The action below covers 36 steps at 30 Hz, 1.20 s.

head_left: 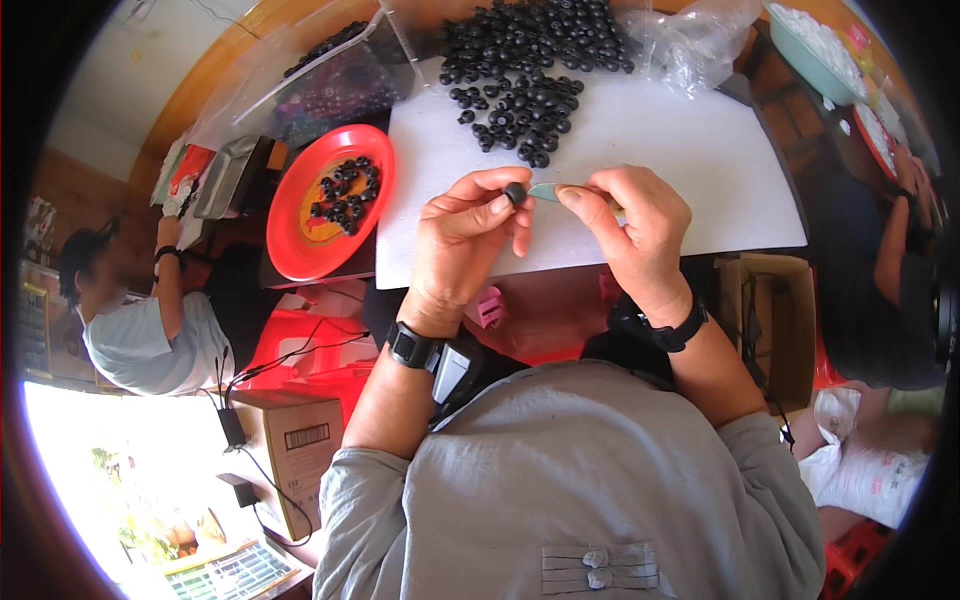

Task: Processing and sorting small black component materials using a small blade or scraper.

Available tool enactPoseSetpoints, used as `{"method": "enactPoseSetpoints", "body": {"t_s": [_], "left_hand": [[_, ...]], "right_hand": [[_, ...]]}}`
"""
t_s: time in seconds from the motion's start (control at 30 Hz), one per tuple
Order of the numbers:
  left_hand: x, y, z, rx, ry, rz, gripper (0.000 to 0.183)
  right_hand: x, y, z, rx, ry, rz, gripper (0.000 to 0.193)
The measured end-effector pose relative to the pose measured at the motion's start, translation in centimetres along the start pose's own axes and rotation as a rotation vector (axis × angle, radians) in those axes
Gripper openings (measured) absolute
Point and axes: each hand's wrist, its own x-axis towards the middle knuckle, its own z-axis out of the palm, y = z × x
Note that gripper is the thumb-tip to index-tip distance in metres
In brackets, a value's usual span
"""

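Both forearms rise from the near edge, wrists bent inward, each wearing one black wristband. The left hand [468, 235] curls loosely, thumb and forefinger pinching one small black ring [515, 192]. The right hand [632, 232] pinches one pale green strip [547, 190] whose tip touches the ring, above the near edge of the white board [700, 170]. Left of the board, one red plate [300, 235] holds roughly a dozen black rings. Farther off, a heap of black rings [530, 60], too many to count, covers the board's far end.
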Motion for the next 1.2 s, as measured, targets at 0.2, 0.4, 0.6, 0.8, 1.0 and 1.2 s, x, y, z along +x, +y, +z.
{"method": "enactPoseSetpoints", "body": {"t_s": [0.2,0.4,0.6,0.8,1.0,1.2], "left_hand": [[-1.1,2.8,1.0,0.237,0.172,0.042,0.026],[-1.2,9.6,-3.4,0.979,0.512,0.290,0.024],[0.3,8.4,-4.6,1.748,0.337,0.569,0.023],[4.5,2.3,1.4,1.700,-0.061,0.590,0.017],[6.7,0.1,1.4,1.970,-0.162,0.611,0.017],[5.3,0.8,1.7,1.952,-0.169,0.612,0.018]], "right_hand": [[-0.1,0.0,-0.8,0.008,-0.021,-0.014,0.026],[-0.3,0.4,-0.7,0.019,0.000,-0.047,0.027],[-0.2,0.6,-0.4,0.015,0.026,-0.073,0.028],[0.3,-0.1,-1.4,0.131,0.064,0.034,0.022],[0.5,-0.4,-1.9,0.339,0.108,0.257,0.021],[0.3,0.3,-1.5,0.290,0.112,0.203,0.020]]}}
